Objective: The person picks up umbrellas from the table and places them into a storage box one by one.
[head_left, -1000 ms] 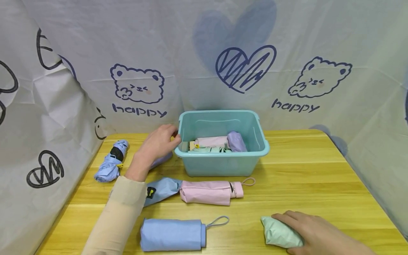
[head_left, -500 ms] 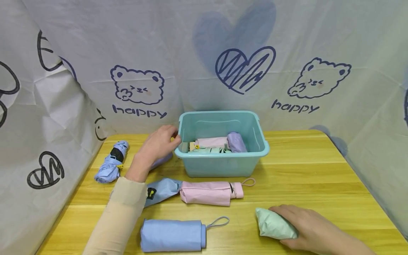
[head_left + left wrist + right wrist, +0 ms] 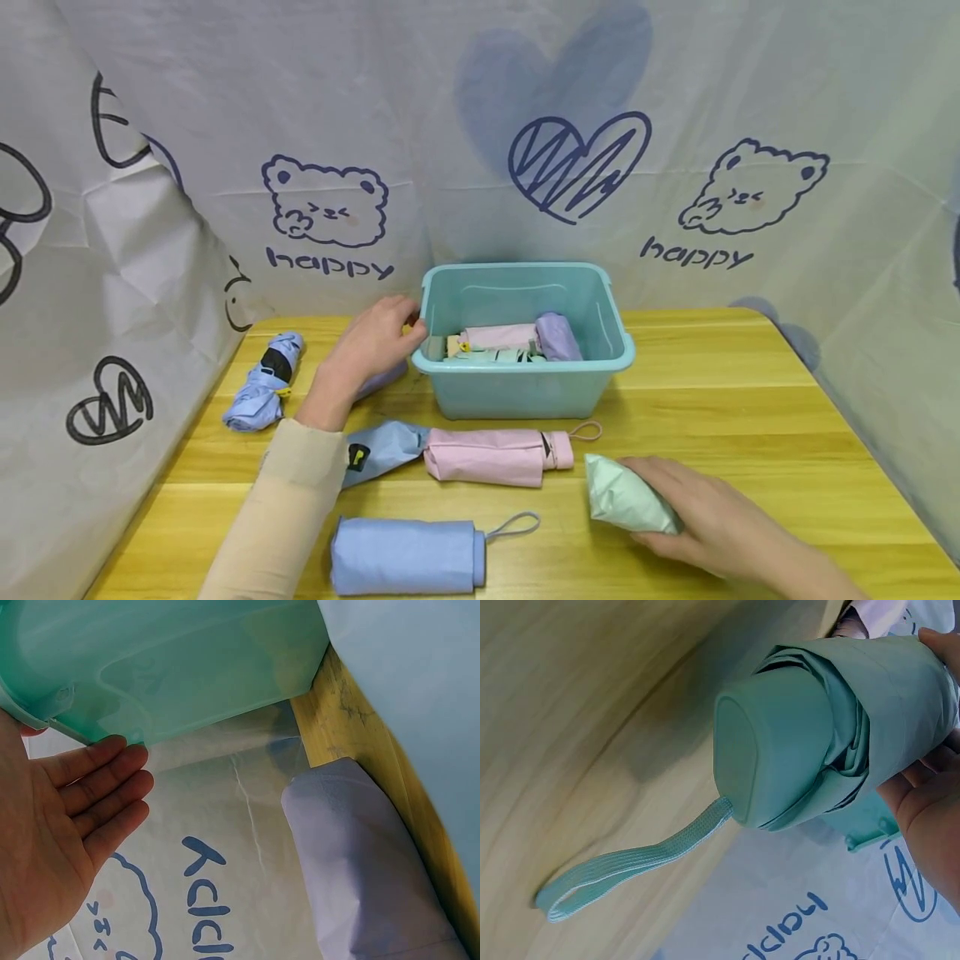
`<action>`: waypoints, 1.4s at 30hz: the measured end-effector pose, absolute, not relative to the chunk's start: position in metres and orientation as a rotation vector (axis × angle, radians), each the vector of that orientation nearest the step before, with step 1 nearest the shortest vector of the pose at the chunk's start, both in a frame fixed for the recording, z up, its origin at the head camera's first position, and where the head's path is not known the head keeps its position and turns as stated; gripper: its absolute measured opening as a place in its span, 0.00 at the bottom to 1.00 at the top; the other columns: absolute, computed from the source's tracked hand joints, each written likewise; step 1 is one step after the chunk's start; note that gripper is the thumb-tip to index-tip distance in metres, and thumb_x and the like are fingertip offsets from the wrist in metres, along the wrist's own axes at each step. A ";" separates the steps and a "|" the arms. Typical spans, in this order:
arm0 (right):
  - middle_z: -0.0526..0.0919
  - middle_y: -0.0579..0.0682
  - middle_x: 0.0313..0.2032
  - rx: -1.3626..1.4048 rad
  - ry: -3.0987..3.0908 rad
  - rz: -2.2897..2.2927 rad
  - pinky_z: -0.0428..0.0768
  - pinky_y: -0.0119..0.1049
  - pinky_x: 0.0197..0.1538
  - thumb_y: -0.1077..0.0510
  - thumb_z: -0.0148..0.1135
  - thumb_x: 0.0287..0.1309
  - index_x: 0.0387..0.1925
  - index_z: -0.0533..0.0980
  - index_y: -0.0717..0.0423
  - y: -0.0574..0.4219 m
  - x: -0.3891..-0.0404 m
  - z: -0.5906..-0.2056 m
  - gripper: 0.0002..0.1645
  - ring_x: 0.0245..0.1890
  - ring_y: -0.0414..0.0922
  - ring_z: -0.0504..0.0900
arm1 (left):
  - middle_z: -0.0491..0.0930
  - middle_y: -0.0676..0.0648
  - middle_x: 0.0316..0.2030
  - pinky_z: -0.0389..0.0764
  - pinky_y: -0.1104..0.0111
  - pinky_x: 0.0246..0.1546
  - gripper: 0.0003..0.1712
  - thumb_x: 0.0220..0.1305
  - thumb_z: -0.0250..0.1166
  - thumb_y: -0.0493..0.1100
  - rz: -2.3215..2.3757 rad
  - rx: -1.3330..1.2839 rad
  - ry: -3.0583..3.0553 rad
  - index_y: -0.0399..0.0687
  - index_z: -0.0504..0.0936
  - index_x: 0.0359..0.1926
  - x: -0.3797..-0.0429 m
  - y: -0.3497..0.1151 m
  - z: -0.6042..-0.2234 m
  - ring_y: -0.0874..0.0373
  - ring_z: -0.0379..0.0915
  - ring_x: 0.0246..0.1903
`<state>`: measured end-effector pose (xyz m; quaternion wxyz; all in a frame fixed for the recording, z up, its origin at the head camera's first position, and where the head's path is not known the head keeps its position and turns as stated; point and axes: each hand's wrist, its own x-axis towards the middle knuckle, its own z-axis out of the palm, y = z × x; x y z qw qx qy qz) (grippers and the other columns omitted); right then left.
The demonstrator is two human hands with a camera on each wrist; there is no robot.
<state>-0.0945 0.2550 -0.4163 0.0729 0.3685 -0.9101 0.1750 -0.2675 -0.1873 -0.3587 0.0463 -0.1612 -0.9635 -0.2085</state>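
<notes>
My right hand (image 3: pixel 697 517) grips a mint-green folding umbrella (image 3: pixel 626 496) over the table's right front. In the right wrist view, the umbrella's handle end (image 3: pixel 772 750) and looped wrist strap point away from the hand, the strap's end near the wood. My left hand (image 3: pixel 378 333) is at the left rim of a teal plastic bin (image 3: pixel 525 392). Its fingers (image 3: pixel 105 780) lie fairly straight beside the bin's outer wall, the thumb mostly hidden at the rim. Inside the bin lie a pink umbrella (image 3: pixel 498 336), a purple umbrella (image 3: pixel 558 337) and a pale green patterned one.
Before the bin lie a pink umbrella (image 3: pixel 487 456), a grey-blue one (image 3: pixel 390 450) and a blue one (image 3: pixel 405 556). A light-blue umbrella (image 3: pixel 262 383) lies far left. A purple umbrella (image 3: pixel 360 855) is partly hidden beneath the left arm. A printed cloth (image 3: pixel 465 200) hangs behind.
My right hand has lifted the mint-green umbrella and carried it left and farther from me, toward the bin. The left hand stays at the bin's rim.
</notes>
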 end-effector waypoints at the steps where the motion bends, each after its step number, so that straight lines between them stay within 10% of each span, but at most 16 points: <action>1: 0.81 0.40 0.57 1.105 -2.717 0.529 0.85 0.42 0.48 0.42 0.78 0.55 0.69 0.71 0.49 0.254 -0.095 -0.416 0.44 0.50 0.37 0.82 | 0.80 0.48 0.45 0.78 0.53 0.50 0.16 0.70 0.54 0.51 -0.638 -0.493 -2.939 0.48 0.81 0.48 -0.267 -0.187 -0.359 0.50 0.73 0.45; 32: 0.81 0.55 0.60 1.058 -2.351 0.747 0.85 0.52 0.50 0.47 0.74 0.57 0.73 0.67 0.59 0.203 -0.133 -0.382 0.47 0.53 0.51 0.83 | 0.81 0.48 0.49 0.78 0.51 0.55 0.18 0.68 0.53 0.51 -0.652 -0.469 -2.926 0.48 0.83 0.49 -0.267 -0.188 -0.362 0.50 0.75 0.50; 42: 0.80 0.57 0.60 1.094 -2.238 0.728 0.82 0.52 0.54 0.32 0.52 0.72 0.70 0.69 0.63 0.189 -0.145 -0.359 0.43 0.55 0.54 0.82 | 0.81 0.47 0.48 0.78 0.50 0.55 0.19 0.69 0.53 0.52 -0.641 -0.501 -2.924 0.48 0.82 0.49 -0.268 -0.189 -0.361 0.49 0.75 0.50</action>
